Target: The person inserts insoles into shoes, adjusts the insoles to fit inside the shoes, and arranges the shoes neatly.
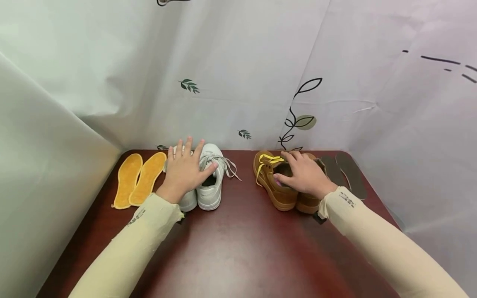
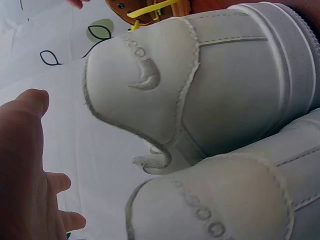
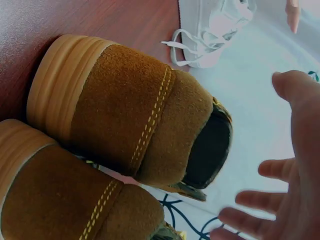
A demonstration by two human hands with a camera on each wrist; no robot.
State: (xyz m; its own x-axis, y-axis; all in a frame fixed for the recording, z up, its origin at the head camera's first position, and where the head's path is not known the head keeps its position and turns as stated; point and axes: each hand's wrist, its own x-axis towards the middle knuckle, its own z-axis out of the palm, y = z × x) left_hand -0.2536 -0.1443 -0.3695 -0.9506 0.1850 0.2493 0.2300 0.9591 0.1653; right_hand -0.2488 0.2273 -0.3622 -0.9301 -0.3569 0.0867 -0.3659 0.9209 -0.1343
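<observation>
On the bench (image 1: 231, 240), yellow insoles (image 1: 129, 180) lie at ten o'clock; my left hand (image 1: 183, 170) hovers over white shoes (image 1: 210, 196) at eleven, fingers (image 1: 188, 148) spread wide, holding nothing. My right hand (image 1: 306, 171) hangs over brown shoes (image 1: 276, 190) at one, its fingers loosely apart and likewise empty; dark insoles (image 1: 352, 176) flank them at two. I judge this a reaching step across both pairs; gripping either would call for lowering and curling my fingers.

Brown shoes (image 3: 115, 100) look rough, matt suede; white shoes (image 2: 237, 75), smooth leather; tabletop (image 1: 231, 252), glossy; yellow insoles (image 1: 128, 178), fuzzy cloth.
</observation>
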